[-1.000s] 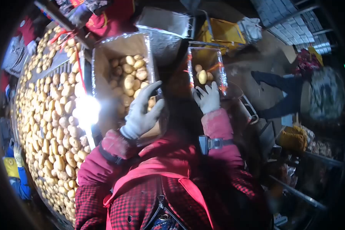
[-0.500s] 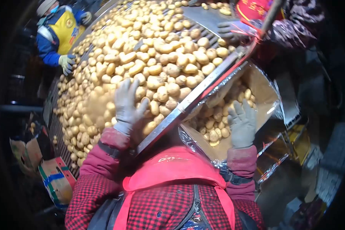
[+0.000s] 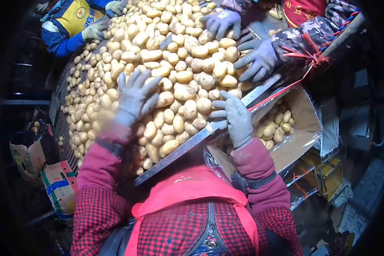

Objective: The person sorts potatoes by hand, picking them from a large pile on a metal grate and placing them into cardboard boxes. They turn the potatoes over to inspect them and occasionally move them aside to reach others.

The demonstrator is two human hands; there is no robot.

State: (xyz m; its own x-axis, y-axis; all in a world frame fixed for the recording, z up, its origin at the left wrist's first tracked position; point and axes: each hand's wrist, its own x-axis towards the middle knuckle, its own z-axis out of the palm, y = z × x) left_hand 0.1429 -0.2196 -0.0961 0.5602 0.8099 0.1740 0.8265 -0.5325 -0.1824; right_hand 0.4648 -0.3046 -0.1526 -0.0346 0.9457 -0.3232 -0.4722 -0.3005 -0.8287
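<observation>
A broad heap of potatoes point(image 3: 183, 91) covers the slatted sorting surface in front of me. Gloved in grey, my left hand point(image 3: 135, 97) lies over the near part of the heap with its fingers spread and nothing held. My right hand point(image 3: 235, 117), also gloved, is above the metal rail point(image 3: 175, 152), its fingers apart and pointing left toward the heap. Below and right of that hand stands a cardboard box point(image 3: 301, 147) lined with clear plastic, with potatoes point(image 3: 277, 126) inside. My right forearm hides part of the box.
Across the heap, a co-worker's purple-gloved hands point(image 3: 260, 59) reach over the potatoes at upper right. Another person in a yellow apron point(image 3: 77, 18) works at upper left. Printed cartons point(image 3: 60, 185) stand at lower left. A red cord point(image 3: 281, 91) runs along the rail.
My right hand has moved left and up from over the box to the rail. My left hand has shifted slightly up and left. The co-worker's purple-gloved hands have come further over the heap.
</observation>
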